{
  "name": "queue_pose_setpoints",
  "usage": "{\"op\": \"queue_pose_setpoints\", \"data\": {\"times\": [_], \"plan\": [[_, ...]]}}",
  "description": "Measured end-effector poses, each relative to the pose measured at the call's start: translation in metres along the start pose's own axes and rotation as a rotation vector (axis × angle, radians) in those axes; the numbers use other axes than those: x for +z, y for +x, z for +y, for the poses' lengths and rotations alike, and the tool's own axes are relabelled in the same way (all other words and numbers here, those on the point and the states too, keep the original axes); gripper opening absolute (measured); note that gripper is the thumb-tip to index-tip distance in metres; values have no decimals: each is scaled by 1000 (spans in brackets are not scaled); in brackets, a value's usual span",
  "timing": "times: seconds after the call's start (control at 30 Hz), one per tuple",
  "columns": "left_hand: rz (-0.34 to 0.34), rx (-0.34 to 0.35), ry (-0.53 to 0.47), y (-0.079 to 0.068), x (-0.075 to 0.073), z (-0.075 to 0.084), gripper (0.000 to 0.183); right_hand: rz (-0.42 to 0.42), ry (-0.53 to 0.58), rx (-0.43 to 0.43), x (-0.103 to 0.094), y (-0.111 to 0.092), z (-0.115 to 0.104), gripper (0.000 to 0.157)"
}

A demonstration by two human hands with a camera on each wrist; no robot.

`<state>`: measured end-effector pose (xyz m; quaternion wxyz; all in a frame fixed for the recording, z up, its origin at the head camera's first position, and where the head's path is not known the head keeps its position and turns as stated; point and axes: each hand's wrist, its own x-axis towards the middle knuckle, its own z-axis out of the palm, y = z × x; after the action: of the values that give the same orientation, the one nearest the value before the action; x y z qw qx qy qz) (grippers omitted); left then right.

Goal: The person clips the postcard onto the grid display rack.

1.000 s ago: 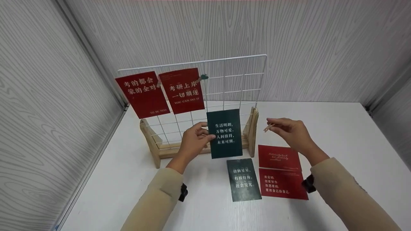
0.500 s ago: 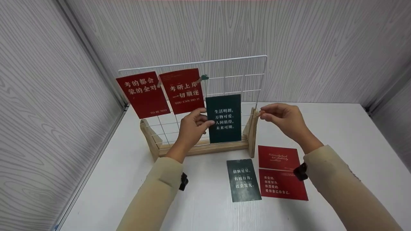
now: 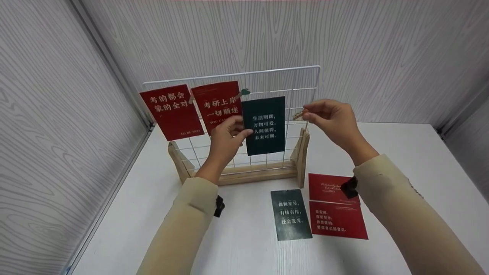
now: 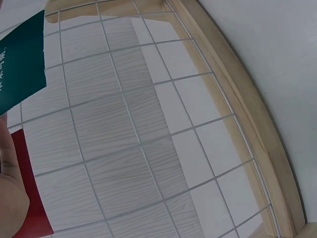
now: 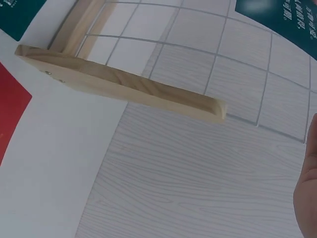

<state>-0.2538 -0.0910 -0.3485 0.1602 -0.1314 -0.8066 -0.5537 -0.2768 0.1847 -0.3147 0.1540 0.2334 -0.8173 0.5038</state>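
Note:
My left hand (image 3: 227,145) pinches a dark green card (image 3: 266,143) with white writing by its left edge. The card stands upright in front of the white wire grid (image 3: 296,130), right of two red cards. Between thumb and fingertips of my right hand (image 3: 334,120) is a small wooden clothespin (image 3: 299,114), close to the card's right edge. In the left wrist view the green card (image 4: 25,62) shows at the left beside part of my hand (image 4: 11,193). The right wrist view has only the edge of my right hand (image 5: 307,183); the clothespin is out of sight there.
Two red cards, one at the left (image 3: 172,114) and one beside it (image 3: 217,99), hang on the grid, with a green clip (image 3: 245,92) on the second. Wooden feet (image 3: 303,158) hold the grid. On the table lie a green card (image 3: 291,215) and two red cards (image 3: 338,219).
My left hand has raised the green card up along the grid, now beside the second red card. My right hand has moved up and left with the clothespin, towards the card.

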Motion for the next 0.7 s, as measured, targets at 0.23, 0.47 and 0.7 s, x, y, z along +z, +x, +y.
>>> {"op": "queue_pose_setpoints", "data": {"times": [0.23, 0.47, 0.7], "plan": [[19, 4, 28, 5, 2, 2, 33, 30, -6, -5, 5, 12, -13, 22], [44, 27, 51, 9, 3, 6, 31, 93, 44, -31, 9, 21, -23, 20], [59, 38, 70, 13, 4, 10, 29, 161, 68, -9, 11, 25, -29, 19]]}}
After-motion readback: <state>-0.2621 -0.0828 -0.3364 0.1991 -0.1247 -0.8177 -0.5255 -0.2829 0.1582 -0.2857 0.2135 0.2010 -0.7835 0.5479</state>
